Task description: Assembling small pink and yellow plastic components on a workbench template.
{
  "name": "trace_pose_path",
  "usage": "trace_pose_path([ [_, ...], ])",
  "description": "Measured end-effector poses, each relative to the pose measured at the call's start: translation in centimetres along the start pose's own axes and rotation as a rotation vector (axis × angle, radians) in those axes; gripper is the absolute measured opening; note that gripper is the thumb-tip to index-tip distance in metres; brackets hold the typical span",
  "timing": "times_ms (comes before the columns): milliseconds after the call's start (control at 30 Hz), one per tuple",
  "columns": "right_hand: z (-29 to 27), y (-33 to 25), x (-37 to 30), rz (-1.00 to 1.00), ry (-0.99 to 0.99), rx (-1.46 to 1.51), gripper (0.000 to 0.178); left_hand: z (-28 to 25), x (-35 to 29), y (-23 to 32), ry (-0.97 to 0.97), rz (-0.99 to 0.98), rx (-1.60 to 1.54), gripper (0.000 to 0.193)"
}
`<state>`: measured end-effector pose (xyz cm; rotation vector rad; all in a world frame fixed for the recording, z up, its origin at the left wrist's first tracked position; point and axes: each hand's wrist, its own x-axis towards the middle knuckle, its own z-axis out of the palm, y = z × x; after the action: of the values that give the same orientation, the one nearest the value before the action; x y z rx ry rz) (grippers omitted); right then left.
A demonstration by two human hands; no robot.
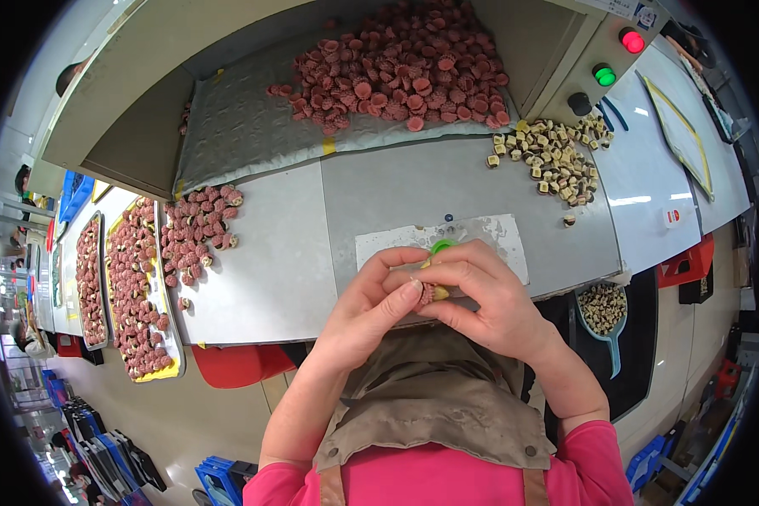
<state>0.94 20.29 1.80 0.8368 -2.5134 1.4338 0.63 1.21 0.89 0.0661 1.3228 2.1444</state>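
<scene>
Over the near edge of the bench, my two hands meet at the fingertips. My left hand [367, 308] is closed on a small red, bumpy raspberry [425, 294], its thumb lying across the top. From the other side my right hand [493, 295] pinches close against it. A yellow bit [440, 293] shows at the right fingertips; I cannot tell whether it is a cube or a fingertip cover. Just behind the fingers, a bright green round thing [442, 246] is partly hidden on a worn white board [506, 244].
Hollow raspberries [396, 76] are heaped on a grey cloth under a machine hood [135, 139]. Yellow-and-brown cubes [557, 160] lie right; more fill a blue handled scoop [603, 308]. Filled raspberries [198, 223] sit left beside loaded trays [139, 291]. A red stool [240, 365] stands below.
</scene>
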Motion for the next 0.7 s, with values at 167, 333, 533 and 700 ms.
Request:
trace_pose_path([
  [167,0.0,-0.1,0.1,0.081,-0.026,0.138,0.03,-0.2,0.0,0.0,-0.018,-0.011,-0.027,0.048],
  [333,-0.1,0.1,0.3,0.108,-0.027,0.222,0.029,-0.4,0.3,-0.1,-0.02,-0.026,-0.058,0.045],
  [533,0.0,0.5,0.1,0.06,0.007,0.147,0.024,-0.1,0.6,-0.2,-0.009,-0.013,0.017,0.04],
  [700,0.9,-0.2,0.8,0.055,0.011,0.14,0.024,-0.1,-0.3,0.3,0.051,-0.008,0.025,0.037],
])
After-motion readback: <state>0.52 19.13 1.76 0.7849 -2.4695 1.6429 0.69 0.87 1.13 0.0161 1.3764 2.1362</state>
